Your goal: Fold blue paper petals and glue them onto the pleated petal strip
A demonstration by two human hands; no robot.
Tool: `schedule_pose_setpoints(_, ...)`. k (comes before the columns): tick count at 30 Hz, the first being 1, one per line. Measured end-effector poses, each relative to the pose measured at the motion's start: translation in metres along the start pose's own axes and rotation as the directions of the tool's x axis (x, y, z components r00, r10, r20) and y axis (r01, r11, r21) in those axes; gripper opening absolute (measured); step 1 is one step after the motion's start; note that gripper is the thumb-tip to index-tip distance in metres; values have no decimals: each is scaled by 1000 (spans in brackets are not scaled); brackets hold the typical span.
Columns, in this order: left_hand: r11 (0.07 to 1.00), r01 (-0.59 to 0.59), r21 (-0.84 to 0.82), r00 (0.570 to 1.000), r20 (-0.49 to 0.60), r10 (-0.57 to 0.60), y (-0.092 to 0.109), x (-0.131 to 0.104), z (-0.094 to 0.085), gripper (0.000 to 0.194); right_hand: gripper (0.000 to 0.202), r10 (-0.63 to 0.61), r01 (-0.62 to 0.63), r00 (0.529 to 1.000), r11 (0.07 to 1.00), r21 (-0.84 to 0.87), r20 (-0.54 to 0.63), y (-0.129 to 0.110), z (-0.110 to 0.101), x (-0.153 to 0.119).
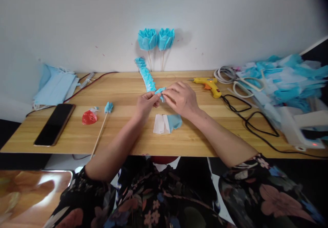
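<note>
Between both hands is a small blue fabric piece (pixel 160 90), pinched above the middle of the table. My left hand (pixel 148 103) grips its near left side with thumb and finger. My right hand (pixel 180 98) holds its right side, fingers bent over it. Just behind the hands lies a row of overlapping blue petals (pixel 145 75). Nearer to me, a white fabric piece (pixel 161 124) and a blue fabric piece (pixel 175 122) lie side by side on the wood. To the left rests a wooden stick (pixel 99 134) topped with a blue bud (pixel 108 107).
Two blue fabric flowers (pixel 147 39) on sticks lean against the wall. At right are a yellow glue gun (pixel 208 85) with black cord, scissors (pixel 247 86), a heap of blue and white scraps (pixel 284 79) and a power strip (pixel 304 132). At left: face masks (pixel 55 86), a phone (pixel 55 123), a red wrapper (pixel 89 117).
</note>
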State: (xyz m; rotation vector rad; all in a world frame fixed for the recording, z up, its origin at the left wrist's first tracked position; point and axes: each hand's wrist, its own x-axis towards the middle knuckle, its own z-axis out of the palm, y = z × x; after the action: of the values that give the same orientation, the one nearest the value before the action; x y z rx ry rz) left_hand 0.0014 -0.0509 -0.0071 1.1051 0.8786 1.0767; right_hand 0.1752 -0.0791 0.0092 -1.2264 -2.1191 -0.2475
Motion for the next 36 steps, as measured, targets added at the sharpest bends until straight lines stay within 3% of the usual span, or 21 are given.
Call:
schedule_pose_setpoints(4, 1000, 16, -4, 999, -43, -16, 2, 1, 0, 30, 17, 47, -45, 999, 991, 123, -14, -3, 0, -1)
schedule_pose_setpoints(7, 999, 35, -11, 998, -57, -36, 4, 1, 0, 30, 15, 223, -181, 968, 939, 292, -118, -4, 1, 0)
schedule_pose_setpoints(9, 998, 47, -33, 997, -55, -48, 4, 0, 1, 30, 17, 387, -296, 915, 835, 464, -111, -3, 3, 1)
schedule_pose_setpoints(11, 997, 55, -56, 997, -45, -58, 4, 0, 1, 29, 26, 498, -390, 867, 662, 639, 13, -1, 7, 2)
schedule_pose_setpoints(14, 996, 58, -62, 998, -33, -60, 3, 1, 2, 28, 37, 499, -469, 834, 414, 780, 237, 2, 13, 1)
schedule_pose_setpoints(16, 997, 53, -64, 998, -25, -55, 2, 0, 2, 27, 41, 466, -489, 829, 336, 805, 310, 2, 15, 1)
schedule_pose_setpoints(27, 999, -5, 42, 1000, -9, 6, 1, -4, 4, 24, 48, 462, -513, 816, 303, 803, 347, 1, 19, -1)
schedule_pose_setpoints(36, 999, 14, -36, 1000, 12, -14, 3, -2, 2, 18, 46, 489, -526, 800, 293, 798, 348, 1, 17, 0)
